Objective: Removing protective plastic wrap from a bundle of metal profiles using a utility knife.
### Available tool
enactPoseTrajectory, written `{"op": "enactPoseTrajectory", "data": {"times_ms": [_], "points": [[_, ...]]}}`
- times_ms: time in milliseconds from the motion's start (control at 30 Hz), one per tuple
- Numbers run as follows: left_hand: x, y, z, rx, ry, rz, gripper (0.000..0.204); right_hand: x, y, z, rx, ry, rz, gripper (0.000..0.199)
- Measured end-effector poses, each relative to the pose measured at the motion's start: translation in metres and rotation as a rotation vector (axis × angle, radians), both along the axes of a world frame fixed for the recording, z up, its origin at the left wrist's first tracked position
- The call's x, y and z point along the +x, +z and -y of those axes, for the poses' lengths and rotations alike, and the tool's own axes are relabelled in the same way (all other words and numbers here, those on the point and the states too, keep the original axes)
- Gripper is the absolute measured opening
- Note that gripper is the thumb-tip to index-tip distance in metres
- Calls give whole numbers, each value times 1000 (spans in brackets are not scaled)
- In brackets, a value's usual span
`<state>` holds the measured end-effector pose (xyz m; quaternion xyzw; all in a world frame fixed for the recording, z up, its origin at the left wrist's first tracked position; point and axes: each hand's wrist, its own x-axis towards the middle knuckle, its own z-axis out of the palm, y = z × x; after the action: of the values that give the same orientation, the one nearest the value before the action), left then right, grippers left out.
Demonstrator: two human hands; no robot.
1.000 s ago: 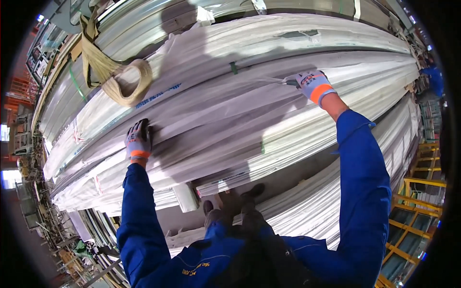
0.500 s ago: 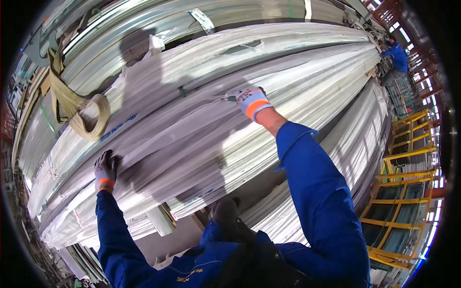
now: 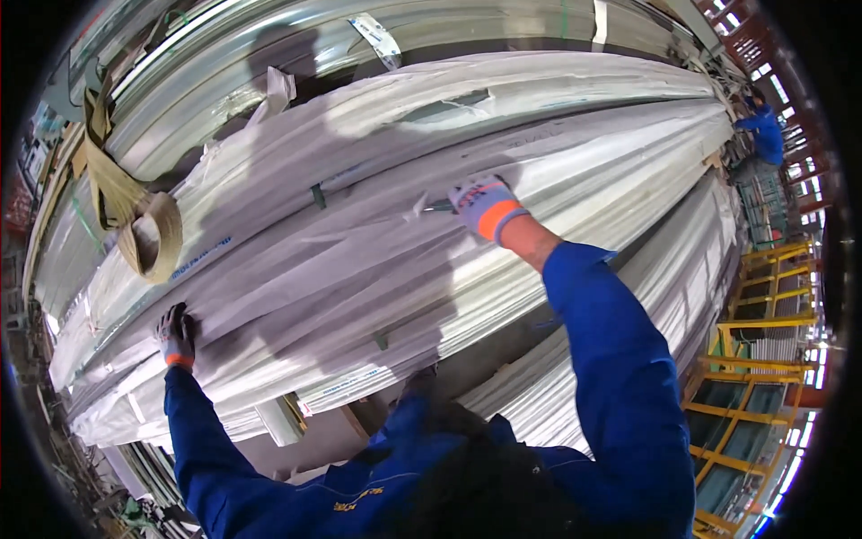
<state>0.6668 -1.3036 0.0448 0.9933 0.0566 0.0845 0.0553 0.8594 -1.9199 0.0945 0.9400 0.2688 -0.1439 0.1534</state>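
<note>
Now both gloved hands press the long white plastic-wrapped bundle of profiles (image 3: 377, 234): left hand (image 3: 175, 334) flat and spread, right hand (image 3: 483, 205) curled (grip unclear).

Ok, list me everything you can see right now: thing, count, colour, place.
wrapped profile bundle: one, white plastic wrap, long, lying across the middle under both hands
stacked bundles: several, silvery white, behind and beside the wrapped one
lifting sling: one, tan, looped at the left over the bundle
green strap: one, dark green, across the wrap left of centre
yellow railing: one run, yellow, lower right
co-worker: one, blue clothing, far upper right
left hand: grey glove with orange cuff, resting flat on the wrap, lower left
right hand: grey glove with orange cuff, grip closed on a small dark tool at the wrap; what kind of tool is unclear
</note>
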Motion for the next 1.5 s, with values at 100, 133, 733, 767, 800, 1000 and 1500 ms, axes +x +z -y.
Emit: {"op": "enactPoseTrajectory", "data": {"times_ms": [100, 133, 733, 767, 800, 1000, 1500], "points": [[-5, -8, -5, 105, 41, -14, 29, 23, -4, 44, -47, 14, 18, 27], [-7, -7, -6, 132, 83, -61, 31, 29, -8, 61, -81, 20, 41, 27], [234, -4, 566, -117, -131, -27, 52, 109, -11, 252, -102, 83, 23, 34], [237, -11, 570, -104, -119, -29, 52, 118, -11, 273, -62, 84, 40, 34], [237, -17, 573, -131, -117, -27, 49, 126, -11, 294, -88, 21, -10, 33], [234, -28, 559, -225, -109, 71, 33, 162, 1, 403, -63, 1, 36, 29], [243, -27, 574, -266, 126, 70, 30, 231, -25, 615, -225, -329, 68, 30]]}}
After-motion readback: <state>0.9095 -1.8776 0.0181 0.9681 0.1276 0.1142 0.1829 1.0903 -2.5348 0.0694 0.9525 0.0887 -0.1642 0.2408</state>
